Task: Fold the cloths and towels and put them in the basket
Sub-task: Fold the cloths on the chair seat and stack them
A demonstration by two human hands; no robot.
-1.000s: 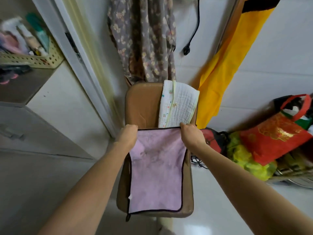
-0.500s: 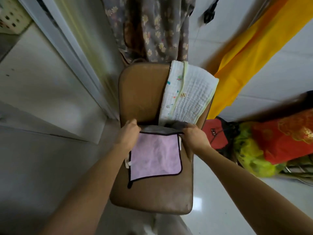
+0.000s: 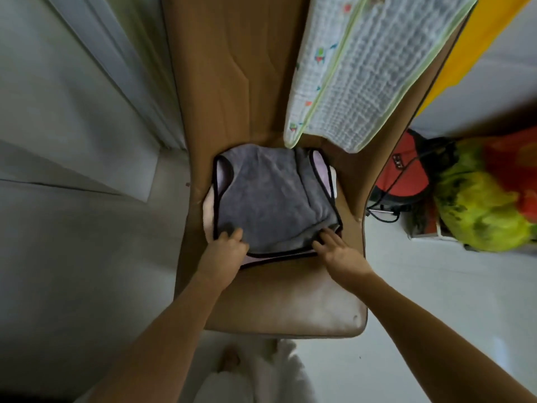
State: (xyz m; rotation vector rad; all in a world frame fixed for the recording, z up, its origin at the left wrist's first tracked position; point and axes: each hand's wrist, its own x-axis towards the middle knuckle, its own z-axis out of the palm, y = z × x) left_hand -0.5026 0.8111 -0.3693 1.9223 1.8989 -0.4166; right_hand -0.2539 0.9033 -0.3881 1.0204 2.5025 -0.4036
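Folded once more since half a second ago, the towel (image 3: 270, 199) now shows its grey side up where the pink face lay, and the camera has dropped much closer to the brown chair (image 3: 220, 91). Both hands have come off the far corners and now sit at the near edge.

On the chair seat, toward the backrest, the grey towel lies as a compact square with black piping along its borders and slivers of pink lining peeking out at the left, right and near edges. At its near left corner, the left hand (image 3: 225, 251) curls its fingers over the fabric and grips the edge. At the near right corner, the right hand (image 3: 338, 251) rests with fingers straight and spread, pressing the cloth flat rather than clasping it.

Above the towel, draped down the right half of the chair's backrest, hangs a white quilted cloth (image 3: 363, 68) with green trim and small coloured prints. Right of the chair, on the floor, sit a red bag (image 3: 404, 175) with a black cable across it, then a yellow-green bundle (image 3: 479, 210).
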